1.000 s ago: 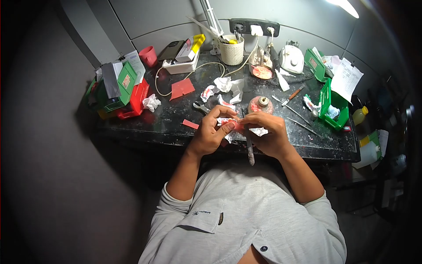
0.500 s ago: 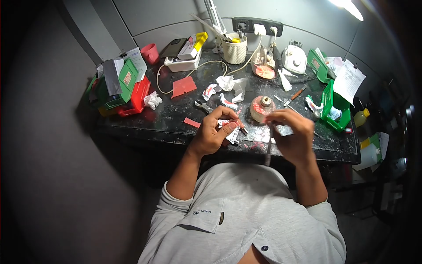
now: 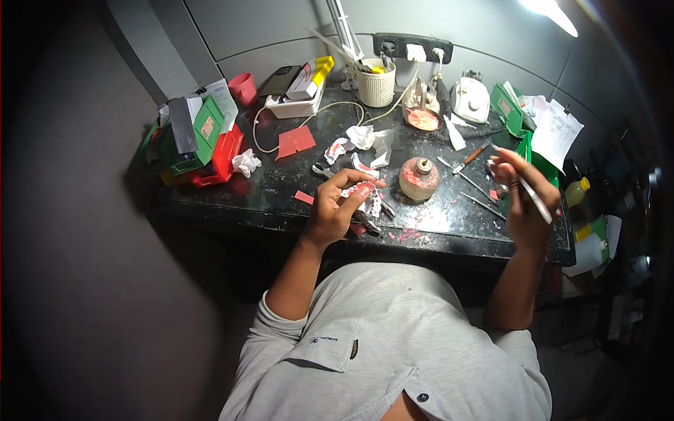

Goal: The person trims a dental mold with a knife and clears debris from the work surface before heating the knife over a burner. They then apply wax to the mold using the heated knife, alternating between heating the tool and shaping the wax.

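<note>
My left hand (image 3: 333,209) is closed around a white dental cast (image 3: 371,204) with red wax on it, near the table's front edge. The fingers hide part of the cast, and dark metal shows beneath it. My right hand (image 3: 532,210) is raised over the right side of the table, gripping a slim pale-handled dental wax tool (image 3: 536,201) at a slant. Between the hands stands a squat glass spirit lamp (image 3: 419,181) with red smears. Beyond my right hand lie a wooden-handled knife (image 3: 472,157) and thin metal instruments (image 3: 483,205).
Red wax sheet (image 3: 295,142), crumpled paper (image 3: 361,136) and another wax-covered cast (image 3: 338,149) lie behind my left hand. A pan with pink wax (image 3: 423,119) and a white device (image 3: 470,99) stand at the back. Green boxes (image 3: 539,163) with papers are at the right.
My right hand has moved right, away from the spirit lamp, and the tool in it has turned from hanging down to slanting. My left hand stays with the cast, which is tilted slightly differently.
</note>
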`<state>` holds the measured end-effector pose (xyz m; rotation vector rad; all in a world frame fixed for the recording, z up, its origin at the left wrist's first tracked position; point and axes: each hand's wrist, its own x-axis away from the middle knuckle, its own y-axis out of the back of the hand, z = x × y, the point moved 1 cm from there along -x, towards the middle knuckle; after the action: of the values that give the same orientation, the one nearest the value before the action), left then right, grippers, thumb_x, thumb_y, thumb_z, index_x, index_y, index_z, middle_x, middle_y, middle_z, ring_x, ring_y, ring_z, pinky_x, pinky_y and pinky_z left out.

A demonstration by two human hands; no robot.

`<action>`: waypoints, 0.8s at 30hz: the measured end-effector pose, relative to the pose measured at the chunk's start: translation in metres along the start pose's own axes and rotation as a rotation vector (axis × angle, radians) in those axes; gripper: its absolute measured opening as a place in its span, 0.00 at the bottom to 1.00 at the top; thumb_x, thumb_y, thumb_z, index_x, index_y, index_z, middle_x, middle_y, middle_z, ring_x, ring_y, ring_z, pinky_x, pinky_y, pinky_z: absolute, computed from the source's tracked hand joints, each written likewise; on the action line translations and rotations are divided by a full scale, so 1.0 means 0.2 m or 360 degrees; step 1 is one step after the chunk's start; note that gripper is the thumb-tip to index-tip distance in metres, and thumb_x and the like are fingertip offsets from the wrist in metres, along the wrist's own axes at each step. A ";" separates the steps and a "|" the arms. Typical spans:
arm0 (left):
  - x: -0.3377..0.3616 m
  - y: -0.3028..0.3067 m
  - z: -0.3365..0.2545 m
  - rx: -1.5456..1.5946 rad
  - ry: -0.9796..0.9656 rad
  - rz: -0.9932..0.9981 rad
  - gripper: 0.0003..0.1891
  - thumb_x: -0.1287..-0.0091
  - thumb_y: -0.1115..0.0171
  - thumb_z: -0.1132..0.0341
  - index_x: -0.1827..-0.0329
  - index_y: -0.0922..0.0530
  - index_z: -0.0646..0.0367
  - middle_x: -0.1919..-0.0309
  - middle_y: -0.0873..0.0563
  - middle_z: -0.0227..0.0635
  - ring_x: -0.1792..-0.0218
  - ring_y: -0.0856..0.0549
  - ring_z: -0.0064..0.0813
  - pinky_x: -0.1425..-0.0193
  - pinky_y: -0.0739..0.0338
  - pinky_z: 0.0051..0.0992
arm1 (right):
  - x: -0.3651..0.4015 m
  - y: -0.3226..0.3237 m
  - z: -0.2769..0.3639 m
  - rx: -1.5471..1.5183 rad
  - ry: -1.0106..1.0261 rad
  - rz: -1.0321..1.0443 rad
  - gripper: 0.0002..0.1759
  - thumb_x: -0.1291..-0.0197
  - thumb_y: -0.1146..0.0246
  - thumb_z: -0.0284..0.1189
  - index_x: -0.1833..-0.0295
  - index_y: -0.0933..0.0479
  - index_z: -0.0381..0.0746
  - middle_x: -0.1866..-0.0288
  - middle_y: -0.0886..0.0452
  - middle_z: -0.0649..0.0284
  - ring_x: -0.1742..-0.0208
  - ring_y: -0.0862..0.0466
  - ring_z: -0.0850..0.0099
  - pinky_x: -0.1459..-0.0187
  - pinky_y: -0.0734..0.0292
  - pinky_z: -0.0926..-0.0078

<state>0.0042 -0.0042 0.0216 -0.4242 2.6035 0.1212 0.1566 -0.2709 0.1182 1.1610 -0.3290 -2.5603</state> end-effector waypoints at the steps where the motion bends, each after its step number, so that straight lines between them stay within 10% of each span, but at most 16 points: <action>1: 0.00 0.00 0.00 0.0061 0.0049 -0.0021 0.09 0.23 0.44 0.73 0.46 0.20 0.67 0.48 0.11 0.46 0.49 0.13 0.24 0.43 0.18 0.25 | 0.02 -0.06 0.01 -0.0064 0.0255 0.0036 0.11 0.28 0.35 0.23 0.46 0.15 0.31 0.60 0.09 0.54 0.58 0.09 0.71 0.55 0.16 0.77; 4: 0.02 -0.01 0.02 0.0235 0.0142 -0.0030 0.08 0.22 0.44 0.73 0.47 0.21 0.67 0.48 0.11 0.46 0.49 0.13 0.26 0.42 0.18 0.26 | 0.09 -0.26 0.14 -0.0150 0.0592 0.0271 0.17 0.38 0.31 0.14 0.44 0.14 0.36 0.46 0.14 0.53 0.58 0.10 0.65 0.56 0.14 0.71; 24: 0.02 0.01 0.03 -0.0039 0.0027 -0.0142 0.09 0.25 0.47 0.75 0.47 0.23 0.69 0.50 0.14 0.43 0.48 0.15 0.25 0.40 0.20 0.27 | 0.28 -0.69 0.03 -0.0292 0.0787 0.0433 0.18 0.40 0.31 0.15 0.44 0.21 0.28 0.45 0.15 0.46 0.49 0.10 0.52 0.53 0.13 0.63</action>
<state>0.0024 -0.0034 0.0149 -0.5517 2.5970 0.1194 0.0918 -0.1630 0.0380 1.5039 -0.1189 -1.9471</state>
